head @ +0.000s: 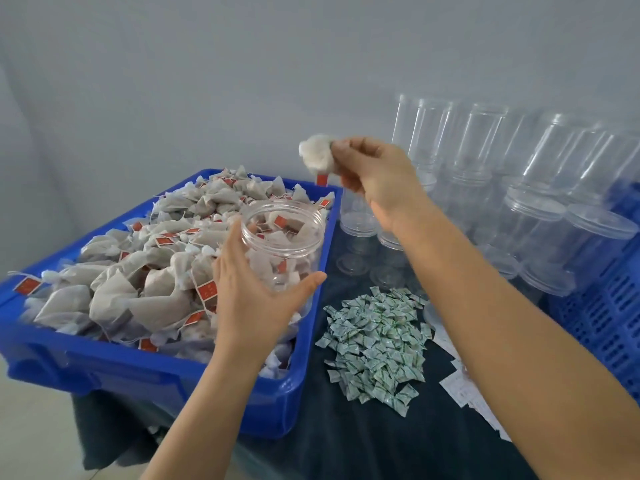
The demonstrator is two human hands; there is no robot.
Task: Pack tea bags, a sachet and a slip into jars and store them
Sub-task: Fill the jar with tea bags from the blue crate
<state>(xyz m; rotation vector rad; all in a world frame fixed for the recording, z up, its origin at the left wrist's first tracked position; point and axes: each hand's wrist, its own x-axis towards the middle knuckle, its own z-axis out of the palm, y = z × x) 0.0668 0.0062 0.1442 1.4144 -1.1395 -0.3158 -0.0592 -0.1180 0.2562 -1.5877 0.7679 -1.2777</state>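
The right hand (372, 174) pinches a tea bag (317, 155) high above the jar (282, 237) cradled in the left hand's (256, 292) grip, so a loose drop may miss the mouth.

Plain pale grey wall (173, 81) behind a table under dark cloth (346, 438).

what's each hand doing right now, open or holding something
Left hand: fingers curled round the open jar, holding it over the blue bin.
Right hand: pinching a tea bag, raised above the jar.
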